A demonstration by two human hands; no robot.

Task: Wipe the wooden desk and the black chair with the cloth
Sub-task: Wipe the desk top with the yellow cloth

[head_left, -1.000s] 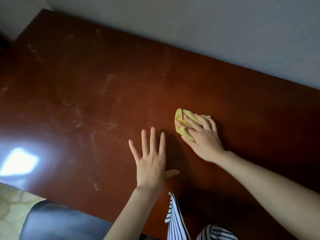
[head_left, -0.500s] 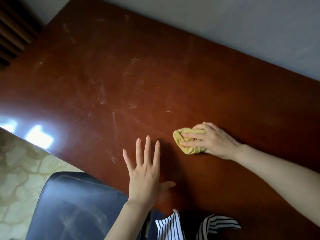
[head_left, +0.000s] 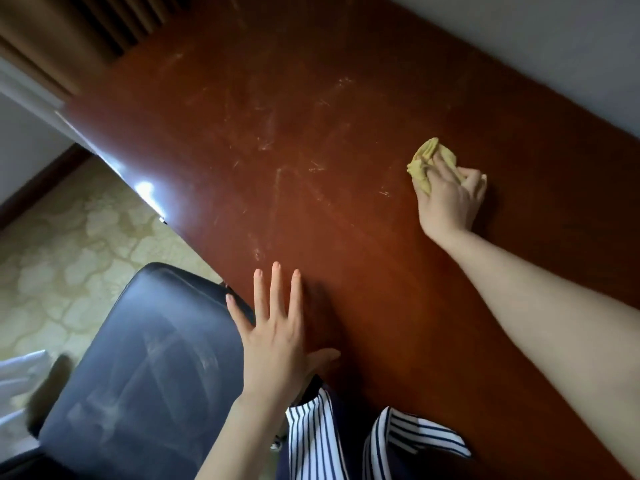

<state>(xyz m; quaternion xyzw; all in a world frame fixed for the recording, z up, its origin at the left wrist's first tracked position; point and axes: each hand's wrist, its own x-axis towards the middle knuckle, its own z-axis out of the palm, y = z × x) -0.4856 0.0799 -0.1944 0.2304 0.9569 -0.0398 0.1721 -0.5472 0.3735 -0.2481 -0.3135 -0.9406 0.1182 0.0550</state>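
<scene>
On desk, unmarked yellow cloth.

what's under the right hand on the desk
A bunched yellow cloth lies under the right hand, pressed onto the desk. Its left part sticks out past the fingers; the rest, and the wood beneath it, is covered.

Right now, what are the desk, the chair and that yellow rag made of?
The desk looks like reddish-brown wood with a glossy finish: it mirrors light at its edge and shows pale smears. It could be veneer. The chair seems to be black leather or vinyl, smooth with a dull sheen and dusty streaks. The yellow cloth looks like soft fabric, crumpled under the right hand.
</scene>
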